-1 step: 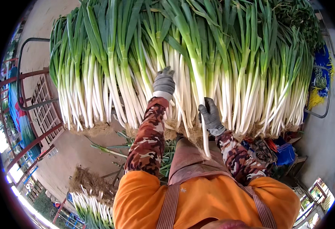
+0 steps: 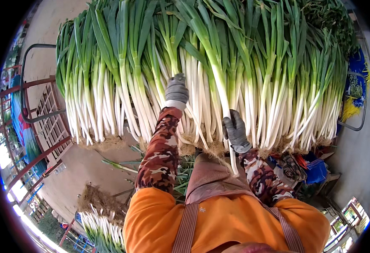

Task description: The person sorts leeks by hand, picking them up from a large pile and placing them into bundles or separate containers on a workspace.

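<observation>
A thick layer of long green onions (image 2: 269,92) lies side by side before me, green leaves away from me and white stems with roots toward me. My left hand (image 2: 177,89), in a grey glove, is closed around the stem of a green onion (image 2: 174,59) near the middle. Lower and to the right, my gloved right hand (image 2: 236,131) is closed on the white stem of another green onion (image 2: 222,90). That stem's lower end sticks out past the row, over my lap. Its leaves lie on top of the others.
Curved metal rails (image 2: 22,80) bound the pile on the left and right. More green onions (image 2: 102,227) lie in a stack at the lower left, with loose leaves (image 2: 119,164) on the floor nearby. Blue cloth (image 2: 315,168) lies at the right, below the pile.
My left hand has shifted slightly left, its fingers more curled. My right hand has moved a little right, and the lower end of its green onion has swung right with it.
</observation>
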`<action>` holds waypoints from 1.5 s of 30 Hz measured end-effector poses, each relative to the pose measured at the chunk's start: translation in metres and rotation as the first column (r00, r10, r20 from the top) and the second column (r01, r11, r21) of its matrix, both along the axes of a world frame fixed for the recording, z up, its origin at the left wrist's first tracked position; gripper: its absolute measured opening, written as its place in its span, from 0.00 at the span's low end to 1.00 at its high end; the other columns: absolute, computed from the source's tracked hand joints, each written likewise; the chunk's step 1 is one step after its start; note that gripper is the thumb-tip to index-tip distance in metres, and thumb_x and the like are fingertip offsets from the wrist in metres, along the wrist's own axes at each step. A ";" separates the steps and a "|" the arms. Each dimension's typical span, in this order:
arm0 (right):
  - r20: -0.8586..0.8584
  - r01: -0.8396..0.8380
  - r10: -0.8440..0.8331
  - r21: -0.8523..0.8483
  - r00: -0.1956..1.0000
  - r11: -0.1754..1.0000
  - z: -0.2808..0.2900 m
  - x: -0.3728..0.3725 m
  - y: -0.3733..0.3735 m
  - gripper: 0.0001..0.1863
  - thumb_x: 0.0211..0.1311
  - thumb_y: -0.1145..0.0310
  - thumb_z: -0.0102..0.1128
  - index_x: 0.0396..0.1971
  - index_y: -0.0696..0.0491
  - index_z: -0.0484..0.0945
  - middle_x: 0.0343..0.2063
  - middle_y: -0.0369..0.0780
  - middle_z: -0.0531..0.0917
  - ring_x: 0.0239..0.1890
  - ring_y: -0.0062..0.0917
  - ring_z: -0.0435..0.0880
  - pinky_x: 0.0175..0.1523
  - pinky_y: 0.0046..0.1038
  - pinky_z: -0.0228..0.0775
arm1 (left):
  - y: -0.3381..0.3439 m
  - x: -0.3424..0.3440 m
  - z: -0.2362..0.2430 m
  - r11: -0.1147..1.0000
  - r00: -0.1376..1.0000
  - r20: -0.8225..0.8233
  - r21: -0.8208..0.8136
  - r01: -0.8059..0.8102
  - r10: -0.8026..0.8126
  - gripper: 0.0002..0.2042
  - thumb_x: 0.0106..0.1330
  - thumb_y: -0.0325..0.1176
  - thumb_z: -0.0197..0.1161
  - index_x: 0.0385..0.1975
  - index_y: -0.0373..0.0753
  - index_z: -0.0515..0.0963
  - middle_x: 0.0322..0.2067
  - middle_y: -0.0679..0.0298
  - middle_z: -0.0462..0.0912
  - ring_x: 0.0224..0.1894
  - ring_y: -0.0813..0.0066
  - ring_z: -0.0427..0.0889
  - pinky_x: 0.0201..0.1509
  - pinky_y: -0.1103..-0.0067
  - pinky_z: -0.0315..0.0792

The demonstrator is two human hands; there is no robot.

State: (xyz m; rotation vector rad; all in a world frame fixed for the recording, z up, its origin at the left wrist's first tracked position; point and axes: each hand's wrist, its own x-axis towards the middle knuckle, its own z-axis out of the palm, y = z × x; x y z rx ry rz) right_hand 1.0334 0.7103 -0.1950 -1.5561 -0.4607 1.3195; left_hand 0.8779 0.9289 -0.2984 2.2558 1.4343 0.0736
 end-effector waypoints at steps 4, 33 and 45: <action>-0.173 0.147 -0.132 0.076 0.976 0.986 0.012 0.031 -0.009 0.24 0.64 0.56 0.63 0.50 0.59 0.71 0.18 0.34 0.76 0.08 0.14 0.68 0.11 0.18 0.57 | 0.037 -0.036 0.044 0.953 0.959 0.280 0.280 -0.118 0.037 0.22 0.50 0.22 0.60 0.48 0.39 0.77 0.49 0.56 0.78 0.52 0.57 0.77 0.60 0.71 0.69; 0.307 0.047 -0.023 -0.073 0.951 0.996 -0.093 0.036 -0.018 0.19 0.66 0.63 0.57 0.49 0.62 0.70 0.27 0.40 0.79 0.26 0.28 0.79 0.33 0.32 0.73 | -0.084 0.055 0.091 0.290 -0.097 0.276 -0.858 0.424 0.956 0.21 0.65 0.58 0.57 0.29 0.44 0.74 0.15 0.71 0.72 0.15 0.78 0.70 0.14 0.80 0.66; 0.396 -0.262 0.288 -0.120 0.872 0.958 0.016 0.028 -0.050 0.20 0.70 0.55 0.51 0.45 0.58 0.75 0.22 0.49 0.81 0.23 0.38 0.82 0.31 0.37 0.73 | -0.121 0.090 0.076 0.239 -0.112 0.213 -0.807 0.541 0.971 0.31 0.65 0.59 0.55 0.58 0.40 0.66 0.56 0.51 0.73 0.56 0.51 0.75 0.59 0.50 0.73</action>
